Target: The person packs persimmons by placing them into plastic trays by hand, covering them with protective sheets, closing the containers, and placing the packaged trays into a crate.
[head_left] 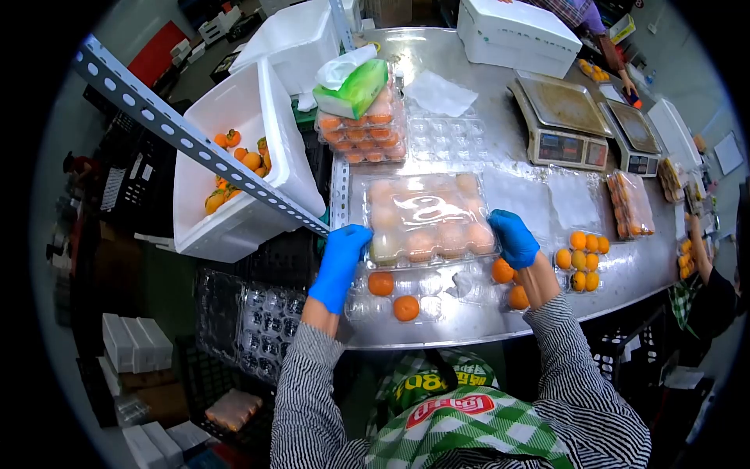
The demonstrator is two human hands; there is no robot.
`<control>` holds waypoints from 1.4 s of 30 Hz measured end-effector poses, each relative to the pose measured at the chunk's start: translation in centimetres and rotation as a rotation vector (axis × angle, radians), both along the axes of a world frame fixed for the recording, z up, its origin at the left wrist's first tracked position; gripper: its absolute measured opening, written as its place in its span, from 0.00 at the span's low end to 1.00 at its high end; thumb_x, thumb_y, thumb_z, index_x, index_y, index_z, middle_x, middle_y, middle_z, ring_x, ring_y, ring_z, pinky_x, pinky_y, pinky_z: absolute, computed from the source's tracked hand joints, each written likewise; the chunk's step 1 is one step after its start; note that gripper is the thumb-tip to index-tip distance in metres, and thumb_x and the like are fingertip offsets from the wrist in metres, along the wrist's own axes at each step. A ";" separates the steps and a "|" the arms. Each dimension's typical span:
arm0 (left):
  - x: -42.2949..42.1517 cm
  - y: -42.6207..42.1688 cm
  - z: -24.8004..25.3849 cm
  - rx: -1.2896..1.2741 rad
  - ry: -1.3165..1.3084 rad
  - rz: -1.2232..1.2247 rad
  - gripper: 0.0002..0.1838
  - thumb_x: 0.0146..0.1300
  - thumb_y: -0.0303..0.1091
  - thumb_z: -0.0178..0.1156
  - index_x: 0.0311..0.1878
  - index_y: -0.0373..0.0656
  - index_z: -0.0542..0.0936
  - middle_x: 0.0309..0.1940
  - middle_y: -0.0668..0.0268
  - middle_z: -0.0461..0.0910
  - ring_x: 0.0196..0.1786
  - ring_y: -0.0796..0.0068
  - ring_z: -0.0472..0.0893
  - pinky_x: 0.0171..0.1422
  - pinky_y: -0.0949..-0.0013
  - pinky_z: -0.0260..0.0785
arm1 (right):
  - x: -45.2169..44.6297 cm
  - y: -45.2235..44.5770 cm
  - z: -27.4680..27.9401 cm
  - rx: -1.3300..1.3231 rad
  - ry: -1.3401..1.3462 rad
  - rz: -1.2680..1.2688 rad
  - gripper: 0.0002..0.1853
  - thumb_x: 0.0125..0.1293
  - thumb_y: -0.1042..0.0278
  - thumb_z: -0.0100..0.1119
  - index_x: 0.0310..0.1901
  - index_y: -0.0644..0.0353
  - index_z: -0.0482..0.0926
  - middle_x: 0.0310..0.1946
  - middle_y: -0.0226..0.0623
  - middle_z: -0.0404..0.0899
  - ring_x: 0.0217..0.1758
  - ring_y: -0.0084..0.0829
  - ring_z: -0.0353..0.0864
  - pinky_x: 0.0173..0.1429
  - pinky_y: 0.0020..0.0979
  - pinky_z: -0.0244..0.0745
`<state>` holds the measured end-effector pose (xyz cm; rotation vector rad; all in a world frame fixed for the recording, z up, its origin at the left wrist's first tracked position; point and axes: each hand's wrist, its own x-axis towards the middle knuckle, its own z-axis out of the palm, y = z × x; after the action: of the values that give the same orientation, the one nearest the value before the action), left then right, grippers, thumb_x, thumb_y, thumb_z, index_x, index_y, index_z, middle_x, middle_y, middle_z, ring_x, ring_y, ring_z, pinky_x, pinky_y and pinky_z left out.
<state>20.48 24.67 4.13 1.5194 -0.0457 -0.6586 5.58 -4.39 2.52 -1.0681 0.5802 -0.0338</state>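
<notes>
A closed clear plastic pack (pixel 428 219) of round fruit lies at the middle of the metal table, between my two blue-gloved hands. My left hand (pixel 341 262) grips its left edge with bent fingers. At its right edge, my right hand (pixel 514 238) has its fingers closed on the rim. Just below the pack, an open clear tray (pixel 361 306) holds orange fruits (pixel 406 308). More orange fruits (pixel 504 270) sit by my right wrist. Behind the pack stand stacked fruit packs (pixel 363 134) with a green tissue packet (pixel 353 87) on top.
A white foam box (pixel 293 148) with orange fruit stands at left behind a perforated metal post (pixel 187 141). Weighing scales (pixel 558 117), a foam box (pixel 517 35) and a tray of orange fruits (pixel 582 261) are at right. Other people's arms (pixel 613 56) reach in at the right.
</notes>
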 end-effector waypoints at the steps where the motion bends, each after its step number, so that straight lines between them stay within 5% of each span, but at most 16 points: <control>1: -0.9 0.9 1.5 0.039 0.018 -0.068 0.09 0.59 0.33 0.58 0.26 0.39 0.77 0.20 0.74 0.70 0.24 0.84 0.67 0.29 0.79 0.59 | -0.6 0.6 1.0 -0.009 -0.017 -0.002 0.03 0.60 0.73 0.52 0.32 0.62 0.75 0.28 0.29 0.73 0.31 0.21 0.71 0.38 0.23 0.69; 4: -4.0 3.1 2.9 -0.043 0.140 -0.032 0.08 0.60 0.33 0.58 0.31 0.39 0.77 0.26 0.74 0.71 0.28 0.85 0.67 0.32 0.80 0.61 | -2.2 1.6 3.1 -0.083 -0.079 0.050 0.03 0.60 0.73 0.54 0.34 0.61 0.75 0.31 0.28 0.74 0.35 0.20 0.71 0.41 0.22 0.69; 9: -9.9 7.4 2.1 -0.543 0.470 0.114 0.19 0.64 0.31 0.51 0.58 0.37 0.70 0.53 0.61 0.75 0.55 0.68 0.75 0.59 0.63 0.68 | -4.6 4.6 4.5 -0.036 -0.087 0.172 0.04 0.60 0.73 0.55 0.37 0.60 0.74 0.34 0.26 0.73 0.38 0.18 0.71 0.44 0.20 0.67; 12: -13.2 9.1 1.8 -0.644 0.523 0.307 0.22 0.64 0.33 0.52 0.60 0.37 0.68 0.54 0.62 0.74 0.56 0.69 0.75 0.61 0.63 0.68 | -4.9 6.3 3.6 -0.002 -0.145 0.286 0.09 0.60 0.74 0.54 0.42 0.61 0.75 0.38 0.28 0.75 0.43 0.21 0.74 0.51 0.22 0.68; 17: -17.2 12.6 1.9 -0.544 0.326 0.326 0.28 0.60 0.31 0.57 0.63 0.34 0.64 0.57 0.56 0.71 0.57 0.65 0.74 0.60 0.63 0.69 | -3.6 10.7 4.3 0.058 -0.132 0.421 0.06 0.66 0.67 0.52 0.40 0.60 0.74 0.38 0.28 0.73 0.42 0.19 0.71 0.48 0.22 0.67; 22: -21.5 14.7 1.9 -0.654 0.266 0.647 0.30 0.58 0.29 0.55 0.65 0.35 0.62 0.58 0.56 0.70 0.58 0.62 0.74 0.61 0.61 0.69 | -4.3 18.5 4.9 0.636 -0.195 0.314 0.22 0.70 0.49 0.45 0.55 0.58 0.70 0.52 0.35 0.74 0.54 0.32 0.74 0.60 0.38 0.70; 26: -24.2 16.1 1.5 -0.615 0.216 0.833 0.31 0.57 0.28 0.55 0.66 0.35 0.60 0.58 0.56 0.69 0.59 0.61 0.73 0.63 0.60 0.67 | -6.2 24.5 5.7 0.454 -0.078 0.463 0.18 0.71 0.59 0.46 0.56 0.60 0.69 0.50 0.36 0.74 0.52 0.30 0.75 0.57 0.35 0.72; 27: -24.7 16.4 1.3 -0.624 0.194 0.860 0.31 0.57 0.28 0.54 0.66 0.36 0.60 0.59 0.56 0.69 0.59 0.61 0.72 0.63 0.60 0.66 | -7.0 25.1 5.5 0.425 -0.031 0.533 0.19 0.66 0.64 0.53 0.56 0.64 0.68 0.48 0.38 0.75 0.48 0.27 0.75 0.53 0.30 0.72; 34: -26.2 18.3 2.4 -0.625 0.051 1.007 0.30 0.58 0.29 0.54 0.65 0.37 0.62 0.59 0.58 0.68 0.61 0.63 0.71 0.64 0.61 0.64 | -7.4 30.5 5.1 0.221 0.161 0.788 0.18 0.63 0.64 0.57 0.52 0.63 0.71 0.40 0.35 0.77 0.40 0.26 0.78 0.42 0.27 0.76; 42: -26.7 22.7 1.6 -0.582 -0.029 1.175 0.28 0.57 0.28 0.56 0.63 0.37 0.64 0.55 0.59 0.71 0.56 0.65 0.73 0.60 0.63 0.67 | -8.4 38.5 5.3 0.202 0.222 0.732 0.12 0.61 0.70 0.58 0.45 0.63 0.74 0.35 0.35 0.78 0.32 0.27 0.79 0.36 0.27 0.76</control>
<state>-6.17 47.39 5.78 0.7668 0.5519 0.3166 -2.79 34.14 7.82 -1.0388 0.3517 0.7755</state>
